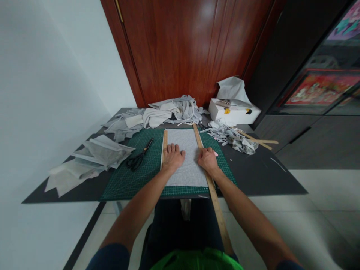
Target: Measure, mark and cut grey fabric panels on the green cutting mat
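A light grey cloth piece (187, 167) lies flat on the green cutting mat (150, 165). Along its left edge runs a short wooden ruler (165, 138), and a long wooden ruler (216, 204) lies along its right edge and sticks out past the table's front. My left hand (173, 156) rests with fingers spread on the cloth and the short ruler. On the long ruler, at the cloth's right edge, my right hand (207, 159) presses down with curled fingers. Black scissors (138, 158) lie on the mat to the left.
Grey fabric pieces (104, 150) lie on the dark table (261, 176) at left, with a fabric heap (182, 108) at the back. Scraps (236, 138) and crossed wooden strips (263, 141) are at right, before a white box (234, 112). A wooden door (185, 48) stands behind.
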A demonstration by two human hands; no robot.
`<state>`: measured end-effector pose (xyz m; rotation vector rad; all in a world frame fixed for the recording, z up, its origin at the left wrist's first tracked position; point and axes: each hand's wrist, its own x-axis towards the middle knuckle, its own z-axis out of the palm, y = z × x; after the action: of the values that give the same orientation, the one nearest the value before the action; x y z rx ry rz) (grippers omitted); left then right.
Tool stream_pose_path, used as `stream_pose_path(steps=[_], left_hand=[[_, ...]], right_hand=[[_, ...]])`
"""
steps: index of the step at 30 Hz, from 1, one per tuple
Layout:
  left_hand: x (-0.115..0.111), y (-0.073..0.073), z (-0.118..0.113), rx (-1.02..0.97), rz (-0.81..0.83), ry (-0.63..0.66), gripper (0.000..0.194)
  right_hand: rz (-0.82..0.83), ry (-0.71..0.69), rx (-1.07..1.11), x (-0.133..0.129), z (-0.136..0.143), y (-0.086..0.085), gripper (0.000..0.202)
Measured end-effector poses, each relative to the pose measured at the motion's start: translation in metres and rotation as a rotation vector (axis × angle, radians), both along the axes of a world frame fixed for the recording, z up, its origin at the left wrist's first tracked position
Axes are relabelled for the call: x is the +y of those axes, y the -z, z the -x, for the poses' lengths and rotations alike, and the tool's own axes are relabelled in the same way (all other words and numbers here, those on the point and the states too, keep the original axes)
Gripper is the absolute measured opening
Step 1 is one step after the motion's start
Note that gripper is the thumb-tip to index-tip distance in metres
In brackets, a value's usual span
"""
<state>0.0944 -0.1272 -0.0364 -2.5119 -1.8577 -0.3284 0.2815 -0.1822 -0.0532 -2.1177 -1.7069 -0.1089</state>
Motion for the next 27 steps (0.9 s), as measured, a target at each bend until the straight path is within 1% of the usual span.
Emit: stream_pose_path(steps=[10, 16, 24, 27], left_hand=[[-0.006, -0.005, 0.003, -0.039, 0.016, 0.029, 0.062], [-0.007, -0.006, 0.005, -0.024, 0.011, 0.038, 0.062], [-0.006, -0.003, 0.005, 0.001, -0.029, 0.050, 0.063], [-0.005, -0.004, 0.008, 0.008, -0.015, 0.067, 0.062]], right_hand=[[0.114, 0.080, -0.032, -0.008, 0.007, -0.016, 0.031], [0.138, 0.096, -0.083, -0.010, 0.005, -0.015, 0.032], [0.207, 0.114, -0.090, -0.011, -0.004, -0.016, 0.034], [0.222, 0.096, -0.102, -0.013, -0.006, -0.018, 0.035]])
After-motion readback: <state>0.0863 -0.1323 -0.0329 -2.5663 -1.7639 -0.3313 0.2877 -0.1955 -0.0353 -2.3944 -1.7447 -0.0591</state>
